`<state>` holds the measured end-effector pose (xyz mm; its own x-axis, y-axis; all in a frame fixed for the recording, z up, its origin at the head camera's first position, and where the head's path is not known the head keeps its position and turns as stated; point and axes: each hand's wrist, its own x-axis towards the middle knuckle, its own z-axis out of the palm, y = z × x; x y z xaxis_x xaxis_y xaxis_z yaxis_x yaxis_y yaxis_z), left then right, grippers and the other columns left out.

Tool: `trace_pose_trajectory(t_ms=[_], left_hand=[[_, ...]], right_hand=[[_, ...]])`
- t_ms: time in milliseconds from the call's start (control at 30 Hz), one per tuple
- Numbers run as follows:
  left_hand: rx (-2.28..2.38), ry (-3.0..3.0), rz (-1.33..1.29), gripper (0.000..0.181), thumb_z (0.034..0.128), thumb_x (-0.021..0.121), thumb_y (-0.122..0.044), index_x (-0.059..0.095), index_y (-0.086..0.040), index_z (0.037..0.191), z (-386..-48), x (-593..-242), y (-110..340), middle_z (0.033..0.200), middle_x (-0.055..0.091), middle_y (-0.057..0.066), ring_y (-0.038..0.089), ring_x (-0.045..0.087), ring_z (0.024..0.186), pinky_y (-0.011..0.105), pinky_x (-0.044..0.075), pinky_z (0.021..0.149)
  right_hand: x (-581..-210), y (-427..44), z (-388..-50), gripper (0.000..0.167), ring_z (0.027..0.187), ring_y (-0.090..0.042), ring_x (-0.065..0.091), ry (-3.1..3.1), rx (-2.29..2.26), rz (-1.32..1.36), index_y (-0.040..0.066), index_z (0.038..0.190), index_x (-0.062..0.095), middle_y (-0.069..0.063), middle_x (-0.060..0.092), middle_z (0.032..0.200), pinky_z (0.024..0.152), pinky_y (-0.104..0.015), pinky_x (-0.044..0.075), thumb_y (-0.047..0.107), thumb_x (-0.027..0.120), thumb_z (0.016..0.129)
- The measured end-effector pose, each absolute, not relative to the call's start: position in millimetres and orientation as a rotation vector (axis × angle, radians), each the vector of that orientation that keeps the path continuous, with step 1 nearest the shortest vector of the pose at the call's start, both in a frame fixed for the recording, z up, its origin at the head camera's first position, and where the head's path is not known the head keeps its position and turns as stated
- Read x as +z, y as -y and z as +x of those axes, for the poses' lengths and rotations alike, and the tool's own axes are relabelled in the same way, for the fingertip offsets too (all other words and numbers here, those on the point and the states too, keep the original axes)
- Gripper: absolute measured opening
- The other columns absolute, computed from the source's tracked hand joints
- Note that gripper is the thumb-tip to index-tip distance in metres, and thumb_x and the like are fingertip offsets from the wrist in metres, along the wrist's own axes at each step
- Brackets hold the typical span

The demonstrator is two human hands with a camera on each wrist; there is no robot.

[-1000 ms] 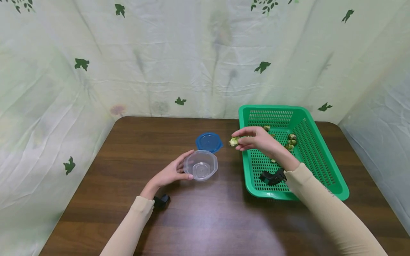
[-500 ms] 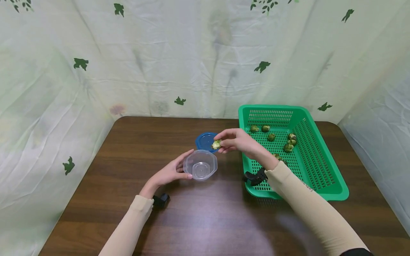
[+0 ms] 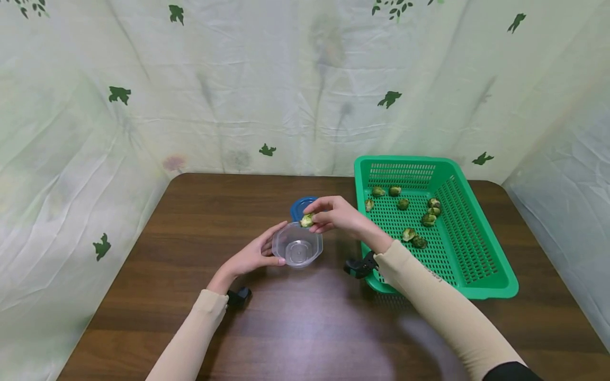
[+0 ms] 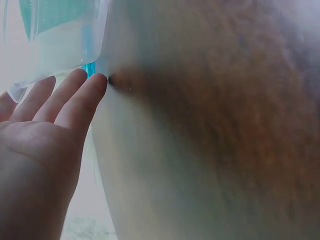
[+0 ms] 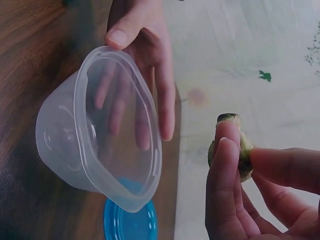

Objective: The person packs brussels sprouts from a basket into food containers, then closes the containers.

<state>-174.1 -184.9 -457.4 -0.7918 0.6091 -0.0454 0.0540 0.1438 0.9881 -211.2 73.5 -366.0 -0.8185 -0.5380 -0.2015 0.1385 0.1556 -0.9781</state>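
Note:
My left hand [image 3: 253,257] holds the left side of a clear plastic container [image 3: 312,247], its thumb at the near rim and its fingers along the outer wall. No lid is on the container, and nothing shows inside it. Just above its far rim, my right hand [image 3: 339,218] pinches a Brussels sprout [image 3: 307,220] between thumb and fingers. In the right wrist view the sprout [image 5: 245,147] is apart from the container [image 5: 60,135]. A blue lid [image 3: 298,209] lies behind the container, partly covered by the right hand.
At the right stands a green perforated basket [image 3: 491,264] with several Brussels sprouts [image 3: 428,219] spread over its floor. Its left wall is close to my right forearm. A brown wooden table [image 3: 229,206] carries everything, with a patterned cloth [image 3: 214,106] hanging behind.
My right hand has carried the Brussels sprout leftward from the basket's left edge, past the lid, to the container's far rim. The left hand and the container stay nearly in place.

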Motion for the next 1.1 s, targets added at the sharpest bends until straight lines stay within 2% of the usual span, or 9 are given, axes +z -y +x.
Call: trace_pose_trajectory(t_ms=[100, 300, 533, 700, 900, 1100], left_hand=[[1.691, -1.99, 0.631, 0.088, 0.0866, 0.07, -0.004, 0.013, -0.008, 0.153, -173, -458, 185, 0.156, 0.014, 0.015, 0.037, 0.024, 0.139, 0.049, 0.029, 0.106], [1.686, -2.003, 0.602, 0.088, 0.0872, 0.07, -0.006, 0.014, -0.011, 0.154, -171, -457, 185, 0.157, 0.013, 0.013, 0.038, 0.025, 0.138, 0.047, 0.032, 0.105], [1.674, -2.007, 0.569, 0.086, 0.088, 0.069, -0.006, 0.015, -0.014, 0.154, -171, -458, 187, 0.157, 0.014, 0.009, 0.035, 0.028, 0.137, 0.042, 0.037, 0.103], [1.664, -2.009, 0.569, 0.086, 0.0882, 0.069, -0.007, 0.014, -0.013, 0.154, -171, -459, 187, 0.157, 0.013, 0.01, 0.037, 0.028, 0.137, 0.043, 0.037, 0.102], [1.671, -2.0, 0.575, 0.086, 0.0883, 0.069, -0.007, 0.014, -0.012, 0.154, -171, -459, 187, 0.157, 0.012, 0.01, 0.038, 0.029, 0.137, 0.043, 0.039, 0.101], [1.677, -1.995, 0.585, 0.087, 0.088, 0.07, -0.01, 0.015, -0.013, 0.154, -171, -460, 188, 0.157, 0.012, 0.011, 0.038, 0.029, 0.136, 0.041, 0.04, 0.1]], right_hand=[[-367, -71, -212, 0.026, 0.084, -0.038, 0.067, -1.923, -1.706, -0.372, -0.012, 0.116, 0.058, -0.018, 0.063, 0.096, 0.085, -0.054, 0.048, -0.005, 0.055, 0.091], [-371, -64, -212, 0.028, 0.074, -0.024, 0.069, -1.943, -1.659, -0.362, -0.014, 0.119, 0.056, -0.019, 0.063, 0.097, 0.084, -0.052, 0.049, -0.005, 0.054, 0.092], [-379, -52, -212, 0.024, 0.088, -0.041, 0.066, -1.978, -1.581, -0.325, -0.013, 0.115, 0.059, -0.017, 0.064, 0.093, 0.082, -0.049, 0.051, -0.006, 0.054, 0.092], [-385, -45, -211, 0.023, 0.085, -0.04, 0.067, -2.006, -1.529, -0.329, -0.013, 0.112, 0.059, -0.017, 0.064, 0.091, 0.079, -0.046, 0.053, -0.008, 0.052, 0.091], [-387, -41, -210, 0.02, 0.084, -0.039, 0.067, -2.051, -1.469, -0.367, -0.011, 0.108, 0.061, -0.017, 0.062, 0.09, 0.069, -0.036, 0.057, -0.009, 0.051, 0.09], [-388, -39, -209, 0.02, 0.084, -0.038, 0.067, -2.07, -1.434, -0.367, -0.01, 0.108, 0.061, -0.017, 0.06, 0.091, 0.077, -0.044, 0.054, -0.008, 0.052, 0.091]])
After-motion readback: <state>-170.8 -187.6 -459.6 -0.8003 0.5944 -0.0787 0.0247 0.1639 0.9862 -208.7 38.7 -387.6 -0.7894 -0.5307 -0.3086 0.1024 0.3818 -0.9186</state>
